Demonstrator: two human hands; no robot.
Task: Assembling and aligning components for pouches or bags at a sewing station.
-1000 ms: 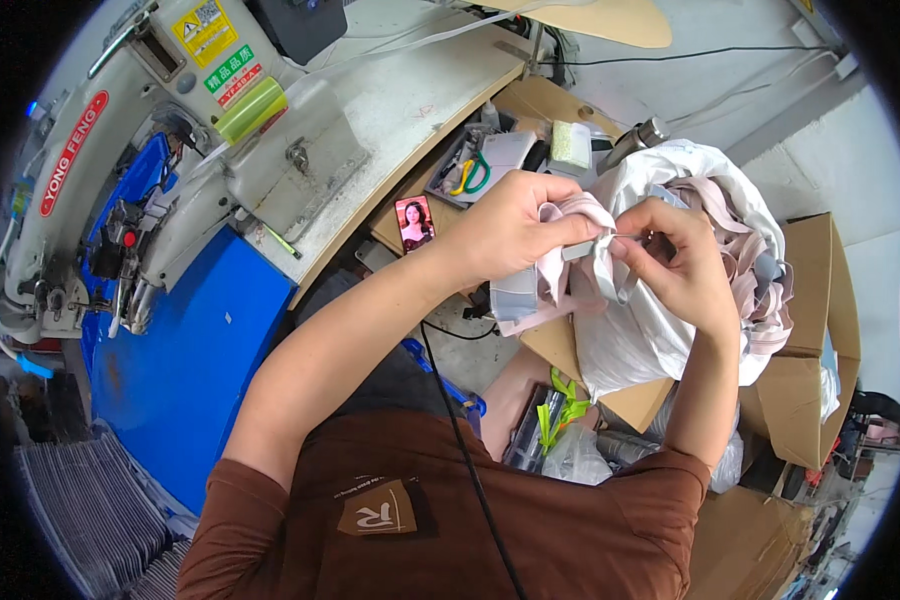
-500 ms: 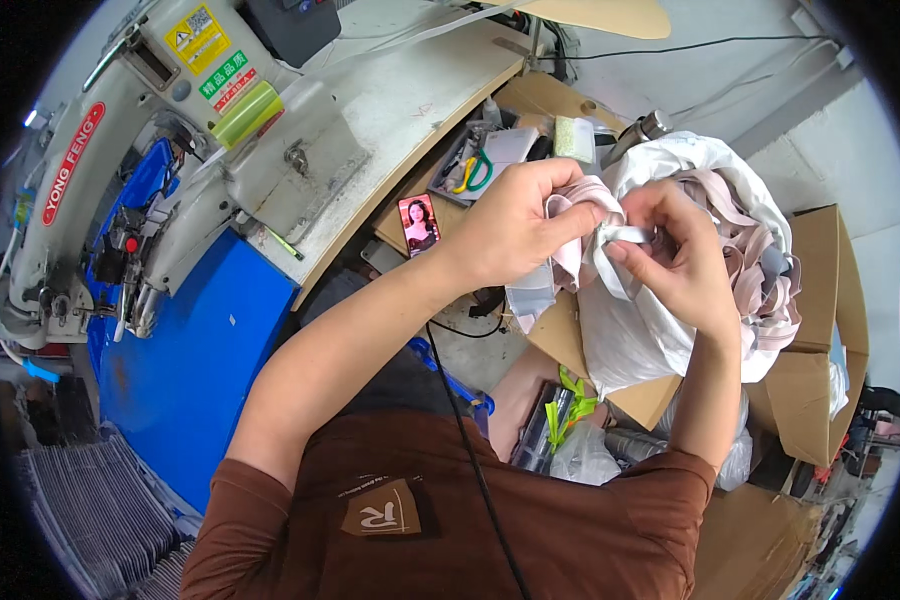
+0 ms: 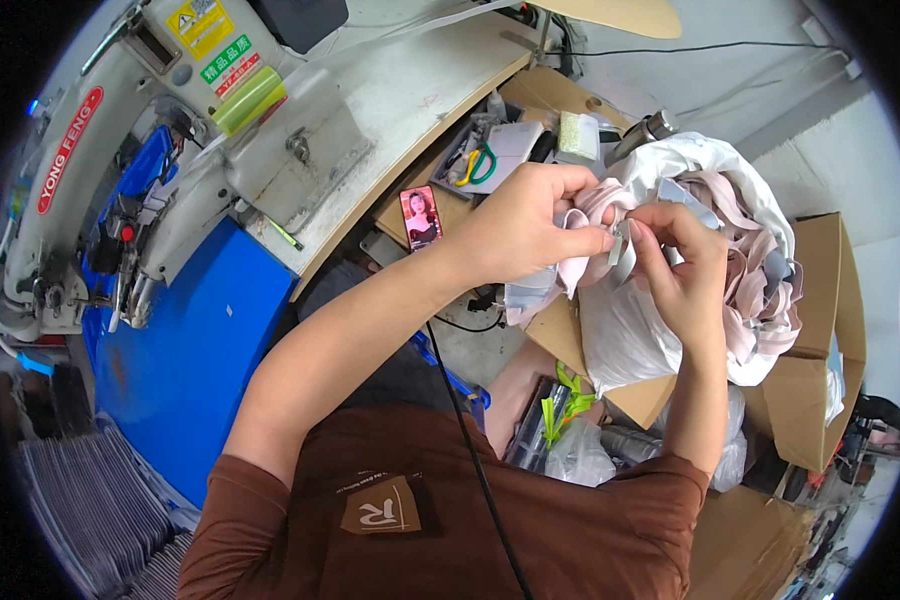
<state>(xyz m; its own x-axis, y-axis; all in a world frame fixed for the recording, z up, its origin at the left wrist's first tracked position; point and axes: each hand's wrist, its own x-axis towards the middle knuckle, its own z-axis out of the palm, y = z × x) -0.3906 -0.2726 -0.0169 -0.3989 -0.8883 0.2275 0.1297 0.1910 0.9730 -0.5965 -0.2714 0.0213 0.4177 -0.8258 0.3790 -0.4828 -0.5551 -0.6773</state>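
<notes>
Pale pink fabric straps [image 3: 573, 272] are bunched in my left hand [image 3: 515, 225], whose thumb and fingers are closed round the folds. Thumb and fingertips of my right hand [image 3: 682, 268] pinch a narrow whitish-grey strip [image 3: 623, 262] at the right side of that bundle. The two hands are close together over the near left edge of a white sack [image 3: 625, 345]. More pink and grey straps [image 3: 755, 290] are heaped in the sack's mouth, to the right of my right hand. The ends of the held straps hang below my left hand.
A sewing machine [image 3: 185, 205] and a blue board [image 3: 190, 350] are on the left. Near the table edge lie a lit phone [image 3: 421, 218] and scissors [image 3: 481, 168]. A steel bottle [image 3: 646, 134] stands behind the sack; an open cardboard box [image 3: 820, 330] is right. A black cord [image 3: 462, 420] crosses my front.
My right hand has turned and shifted slightly, its fingertips now higher on the strip. The strip's looped end has moved closer to the left hand's bundle. My left hand has barely moved.
</notes>
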